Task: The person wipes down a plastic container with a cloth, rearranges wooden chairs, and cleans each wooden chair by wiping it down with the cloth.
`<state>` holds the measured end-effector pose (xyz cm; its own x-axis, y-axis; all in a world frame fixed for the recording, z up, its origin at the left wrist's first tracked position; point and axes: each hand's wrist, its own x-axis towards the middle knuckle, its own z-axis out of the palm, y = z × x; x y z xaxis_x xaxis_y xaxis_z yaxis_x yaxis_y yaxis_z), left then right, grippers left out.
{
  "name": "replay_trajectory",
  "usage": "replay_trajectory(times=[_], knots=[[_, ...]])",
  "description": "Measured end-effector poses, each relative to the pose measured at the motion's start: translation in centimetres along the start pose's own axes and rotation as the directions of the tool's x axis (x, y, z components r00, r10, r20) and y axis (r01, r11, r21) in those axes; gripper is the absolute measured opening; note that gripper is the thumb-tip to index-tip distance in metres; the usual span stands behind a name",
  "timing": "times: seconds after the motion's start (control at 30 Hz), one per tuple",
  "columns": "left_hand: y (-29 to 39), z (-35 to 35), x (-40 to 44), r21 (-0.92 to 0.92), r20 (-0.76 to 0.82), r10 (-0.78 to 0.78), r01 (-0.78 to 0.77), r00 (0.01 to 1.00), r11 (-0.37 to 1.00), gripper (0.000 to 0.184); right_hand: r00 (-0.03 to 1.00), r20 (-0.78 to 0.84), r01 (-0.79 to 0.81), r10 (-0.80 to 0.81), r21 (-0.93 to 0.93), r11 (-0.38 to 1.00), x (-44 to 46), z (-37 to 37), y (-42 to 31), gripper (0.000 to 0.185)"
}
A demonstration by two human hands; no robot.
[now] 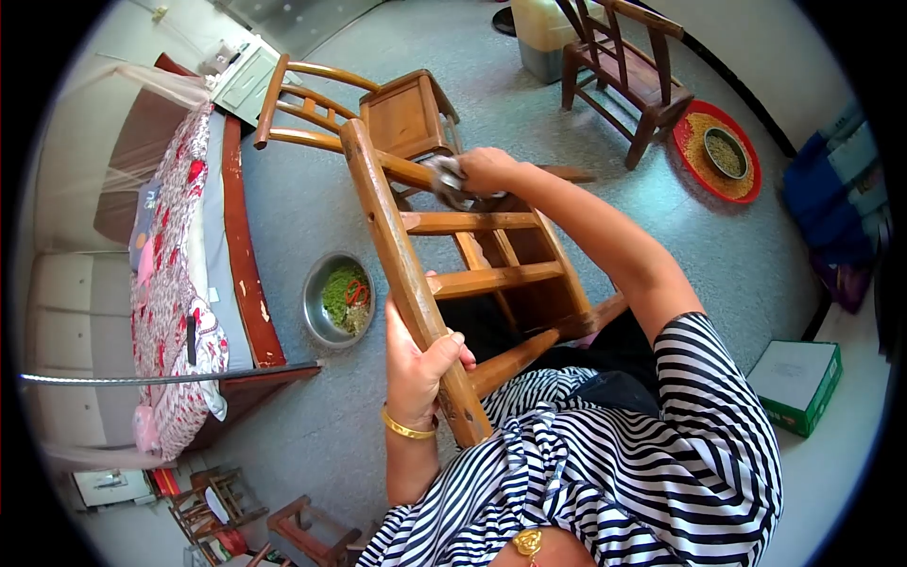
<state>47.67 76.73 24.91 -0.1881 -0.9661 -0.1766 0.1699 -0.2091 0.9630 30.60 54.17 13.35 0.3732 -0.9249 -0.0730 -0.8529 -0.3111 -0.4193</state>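
A wooden chair lies tilted across my lap, its legs and rungs turned toward me. My left hand is wrapped round the thick wooden post on its left side, thumb on top. A gold bracelet circles that wrist. At the far end of the chair, my right hand is closed on a greyish cloth, which presses against the wood near the upper rail. Part of the cloth is hidden beneath my fingers.
Another wooden chair stands just beyond, and a darker chair is at the back right. A metal bowl with greens sits on the floor at left, near a bed. On the right are a red tray and a green-sided box.
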Motion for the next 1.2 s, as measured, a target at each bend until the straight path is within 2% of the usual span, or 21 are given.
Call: replay_trajectory(times=[0.07, 0.1, 0.13, 0.2, 0.27, 0.33, 0.5, 0.57, 0.6, 0.67, 0.7, 0.77, 0.8, 0.87, 0.9, 0.97, 1.0, 1.03, 1.07, 1.13, 1.2], knots=[[0.0, 0.3, 0.1, -0.001, 0.001, 0.006, -0.006, 1.000, 1.000, 0.074, 0.989, -0.126, 0.099, -0.079, 0.157, 0.983, 0.1, -2.3, -3.0, 0.025], [0.0, 0.4, 0.1, 0.003, 0.002, 0.004, -0.004, 1.000, 1.000, 0.073, 0.943, -0.287, 0.229, -0.169, 0.191, 0.954, 0.5, -2.9, -4.0, 0.027], [0.1, 0.4, 0.2, 0.009, 0.003, 0.003, -0.003, 1.000, 1.000, 0.073, 0.942, -0.290, 0.228, -0.167, 0.191, 0.955, 0.5, -3.9, -5.1, 0.027], [-0.1, 0.3, 0.2, 0.014, 0.005, 0.000, 0.000, 1.000, 1.000, 0.072, 0.895, -0.411, 0.258, -0.174, 0.158, 0.953, 0.2, -5.6, -6.7, 0.027], [-0.1, 0.3, 0.2, 0.019, 0.007, -0.009, 0.009, 1.000, 1.000, 0.072, 0.874, -0.430, 0.314, -0.224, 0.150, 0.937, 0.3, -4.6, -5.6, 0.027], [0.2, 0.5, 0.2, 0.037, 0.010, -0.001, 0.001, 1.000, 0.999, 0.072, 0.809, -0.511, 0.437, -0.292, 0.189, 0.880, 0.2, -2.6, -4.3, 0.026], [0.0, 0.4, 0.2, 0.028, -0.014, 0.021, -0.021, 1.000, 0.999, 0.070, 0.864, -0.434, 0.351, -0.254, 0.157, 0.923, 0.5, 2.8, 1.1, 0.025], [0.1, 0.6, 0.3, 0.042, -0.030, 0.050, -0.049, 0.998, 0.998, 0.069, 0.933, -0.333, 0.148, -0.135, 0.014, 0.989, 0.6, 5.7, 4.1, 0.022], [0.1, 0.5, 0.3, 0.036, -0.007, 0.030, -0.030, 1.000, 0.999, 0.071, 0.932, -0.336, 0.149, -0.137, 0.011, 0.989, 0.3, 7.1, 5.6, 0.022], [0.1, 0.5, 0.3, 0.030, 0.015, 0.010, -0.011, 1.000, 0.999, 0.073, 0.948, -0.274, 0.038, -0.161, -0.406, 0.913, -0.5, 8.9, 7.4, 0.018], [0.1, 0.5, 0.3, 0.024, 0.011, 0.012, -0.013, 1.000, 1.000, 0.073, 0.948, -0.274, 0.039, -0.162, -0.406, 0.913, -0.3, 9.1, 7.6, 0.018], [0.0, 0.5, 0.3, 0.014, 0.006, 0.013, -0.013, 1.000, 1.000, 0.073, 0.986, -0.052, 0.119, -0.161, -0.463, 0.878, -0.2, 8.6, 7.5, 0.022], [-0.1, 0.4, 0.3, 0.008, 0.006, 0.012, -0.012, 1.000, 1.000, 0.073, 0.986, -0.050, 0.119, -0.159, -0.462, 0.879, -0.2, 8.4, 7.3, 0.022], [0.0, 0.3, 0.4, 0.002, 0.009, 0.014, -0.014, 1.000, 1.000, 0.074, 0.985, 0.145, 0.148, -0.092, -0.439, 0.886, 0.2, 7.5, 6.6, 0.029], [0.0, 0.3, 0.3, 0.011, 0.009, 0.011, -0.011, 1.000, 1.000, 0.074, 0.985, 0.144, 0.148, -0.093, -0.441, 0.885, 0.3, 6.9, 6.3, 0.029], [-0.2, 0.0, 0.2, 0.017, 0.004, 0.006, -0.006, 1.000, 1.000, 0.074, 0.954, 0.277, -0.075, 0.117, -0.155, 0.985, -0.1, 4.7, 5.1, 0.036], [-0.3, -0.2, 0.2, 0.003, 0.003, 0.006, -0.007, 1.000, 1.000, 0.074, 0.953, 0.281, -0.073, 0.115, -0.155, 0.985, -0.1, 3.9, 5.5, 0.036], [-0.4, -0.5, 0.2, -0.011, 0.004, 0.008, -0.008, 1.000, 1.000, 0.074, 0.965, 0.201, -0.199, 0.166, 0.155, 0.968, 0.2, 2.9, 6.7, 0.039], [-0.4, -0.6, 0.2, -0.015, 0.002, 0.006, -0.006, 1.000, 1.000, 0.074, 0.960, 0.141, -0.279, 0.240, 0.455, 0.846, 0.4, 2.2, 8.2, 0.041], [-0.5, -0.9, 0.1, -0.023, -0.017, -0.007, 0.006, 1.000, 1.000, 0.074, 0.908, -0.044, -0.221, 0.416, 0.793, 0.567, 0.1, 1.3, 11.2, 0.045], [-0.4, -1.2, 0.0, -0.024, -0.019, -0.010, 0.009, 1.000, 1.000, 0.075, 0.775, -0.278, -0.216, 0.568, 0.728, 0.651, -0.1, 1.8, 15.3, 0.044]])
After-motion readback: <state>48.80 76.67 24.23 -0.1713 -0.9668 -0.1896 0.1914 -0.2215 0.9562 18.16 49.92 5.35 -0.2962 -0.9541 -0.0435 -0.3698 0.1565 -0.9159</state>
